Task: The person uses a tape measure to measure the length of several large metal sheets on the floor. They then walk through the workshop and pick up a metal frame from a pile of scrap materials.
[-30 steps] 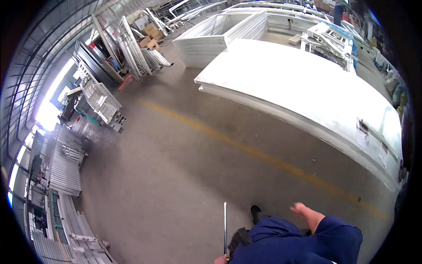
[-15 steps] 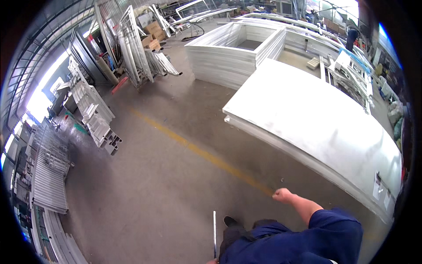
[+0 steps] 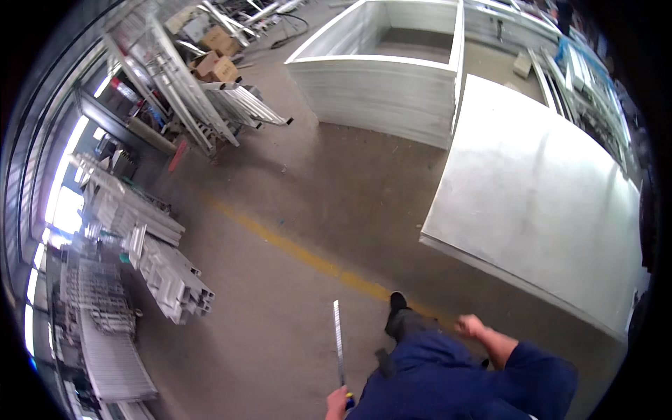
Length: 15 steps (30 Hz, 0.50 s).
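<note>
Long silver strip tool (image 3: 339, 339) is clamped at its lower end by the grip of the left hand (image 3: 337, 403); a yellow-and-dark part is glimpsed there. Tool is held out over the floor (image 3: 273, 343), left of the body. Right hand (image 3: 470, 325) is curled, fingers drawn together. White panel (image 3: 539, 203) is seen ahead, rightward.

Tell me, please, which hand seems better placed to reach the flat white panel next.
Probably the right hand: it is nearer the flat white panel and shows nothing in its grasp, while the left hand holds a thin silvery strip.
</note>
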Each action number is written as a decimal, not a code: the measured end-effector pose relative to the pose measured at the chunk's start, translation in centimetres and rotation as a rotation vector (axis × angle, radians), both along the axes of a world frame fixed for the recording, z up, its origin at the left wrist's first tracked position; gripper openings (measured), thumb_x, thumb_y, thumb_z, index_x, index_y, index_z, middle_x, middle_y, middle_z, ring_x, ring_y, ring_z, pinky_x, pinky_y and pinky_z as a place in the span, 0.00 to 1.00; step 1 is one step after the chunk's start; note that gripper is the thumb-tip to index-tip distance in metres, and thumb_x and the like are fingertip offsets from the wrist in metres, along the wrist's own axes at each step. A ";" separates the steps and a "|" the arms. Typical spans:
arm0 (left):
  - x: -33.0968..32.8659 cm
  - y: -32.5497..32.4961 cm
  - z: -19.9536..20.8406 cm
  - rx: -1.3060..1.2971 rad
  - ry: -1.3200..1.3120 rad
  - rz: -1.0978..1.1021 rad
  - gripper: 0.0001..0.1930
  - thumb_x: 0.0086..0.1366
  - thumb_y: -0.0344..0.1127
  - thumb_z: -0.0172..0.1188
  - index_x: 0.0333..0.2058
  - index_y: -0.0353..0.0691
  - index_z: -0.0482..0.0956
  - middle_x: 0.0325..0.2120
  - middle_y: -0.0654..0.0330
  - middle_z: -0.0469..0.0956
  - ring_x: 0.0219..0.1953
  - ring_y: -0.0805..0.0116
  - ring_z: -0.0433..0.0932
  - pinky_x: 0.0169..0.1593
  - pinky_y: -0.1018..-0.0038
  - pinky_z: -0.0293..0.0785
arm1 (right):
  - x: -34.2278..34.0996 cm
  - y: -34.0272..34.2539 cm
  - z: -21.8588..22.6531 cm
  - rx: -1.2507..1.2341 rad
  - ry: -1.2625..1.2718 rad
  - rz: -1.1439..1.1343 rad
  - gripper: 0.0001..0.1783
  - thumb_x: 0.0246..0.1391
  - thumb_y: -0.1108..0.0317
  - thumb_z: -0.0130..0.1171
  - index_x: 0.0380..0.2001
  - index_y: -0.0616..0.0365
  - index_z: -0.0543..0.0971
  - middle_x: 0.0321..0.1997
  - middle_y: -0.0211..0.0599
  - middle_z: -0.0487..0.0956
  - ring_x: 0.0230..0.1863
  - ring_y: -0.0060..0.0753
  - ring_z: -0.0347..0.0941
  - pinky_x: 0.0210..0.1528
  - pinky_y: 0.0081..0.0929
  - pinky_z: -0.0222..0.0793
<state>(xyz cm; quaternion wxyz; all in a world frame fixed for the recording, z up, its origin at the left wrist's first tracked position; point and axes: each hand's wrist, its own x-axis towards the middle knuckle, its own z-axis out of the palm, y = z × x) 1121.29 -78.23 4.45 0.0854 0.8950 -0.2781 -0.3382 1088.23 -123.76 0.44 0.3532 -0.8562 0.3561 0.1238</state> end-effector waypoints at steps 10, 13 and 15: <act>28.4 -33.3 0.5 -0.100 0.438 0.604 0.20 0.64 0.50 0.52 0.32 0.37 0.82 0.26 0.55 0.80 0.30 0.62 0.77 0.36 0.65 0.71 | 47.0 -37.2 16.5 -0.044 -0.464 -0.366 0.09 0.56 0.65 0.53 0.38 0.56 0.73 0.26 0.45 0.78 0.29 0.47 0.76 0.32 0.38 0.71; 39.7 -37.3 -5.7 0.019 0.274 0.209 0.23 0.66 0.52 0.45 0.33 0.40 0.83 0.33 0.48 0.81 0.38 0.49 0.78 0.42 0.57 0.71 | 56.5 -44.6 14.5 -0.271 -0.516 -0.242 0.08 0.53 0.68 0.56 0.37 0.54 0.72 0.26 0.41 0.78 0.29 0.42 0.77 0.32 0.36 0.72; 45.4 -41.1 -8.5 0.093 0.122 -0.179 0.24 0.66 0.52 0.41 0.34 0.42 0.83 0.37 0.46 0.80 0.43 0.44 0.76 0.46 0.54 0.69 | 60.2 -49.3 13.3 -0.223 -0.481 -0.237 0.09 0.51 0.68 0.58 0.37 0.54 0.72 0.26 0.41 0.78 0.29 0.43 0.77 0.33 0.36 0.72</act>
